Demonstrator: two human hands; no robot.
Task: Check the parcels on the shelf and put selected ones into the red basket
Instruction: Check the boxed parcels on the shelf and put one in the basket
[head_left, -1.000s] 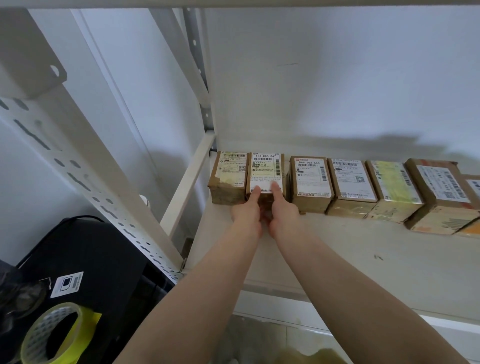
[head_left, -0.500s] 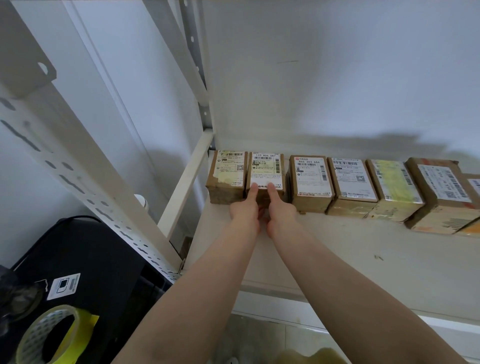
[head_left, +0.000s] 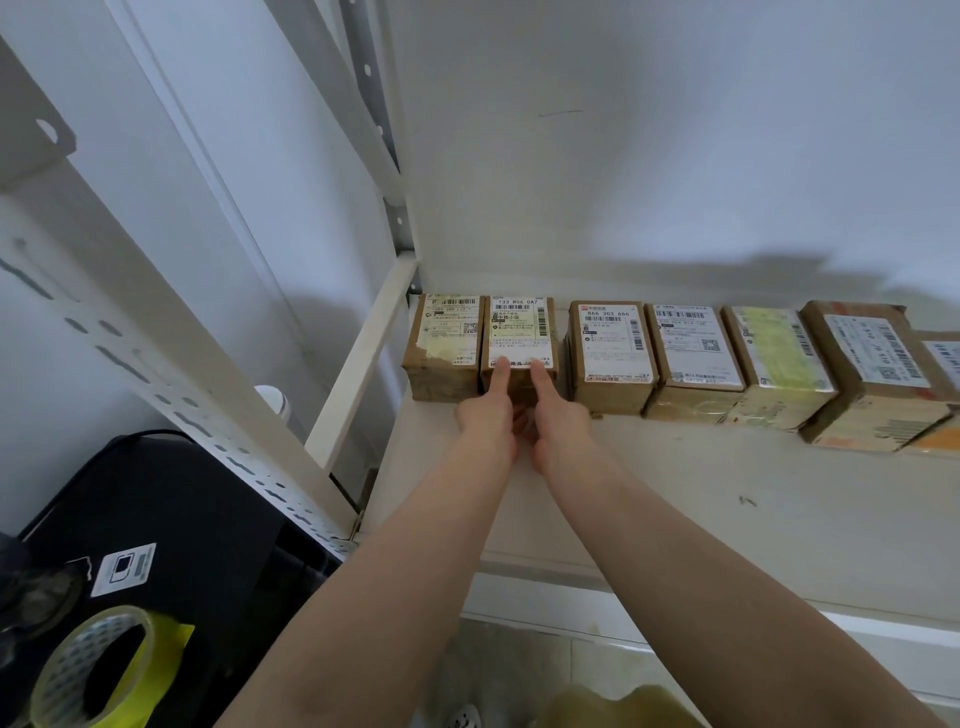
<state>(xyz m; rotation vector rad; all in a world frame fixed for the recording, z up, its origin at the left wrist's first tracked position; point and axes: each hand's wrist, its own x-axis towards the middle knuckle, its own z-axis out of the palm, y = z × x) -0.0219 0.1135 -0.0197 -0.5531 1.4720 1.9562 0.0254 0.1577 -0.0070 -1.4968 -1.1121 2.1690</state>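
White metal shelving (head_left: 727, 519) stands against a pale wall, and you are reaching onto one cream shelf board with both bare arms. Far left, below the shelf, a roll of yellowish tape (head_left: 98, 670) rests on a black case (head_left: 171, 519). Along the back of the board a row of brown cardboard parcels runs left to right, each labelled on top. Your left hand (head_left: 488, 415) and right hand (head_left: 558, 415) sit side by side against the second parcel from the left (head_left: 519, 332), marked 133 R06 0A7, each with a forefinger laid on the near edge of its label; the other fingers are tucked out of sight at its front face, so you cannot be recorded as gripping it. That parcel touches the end parcel (head_left: 447, 343) on its left; five more parcels (head_left: 737, 358) continue rightward
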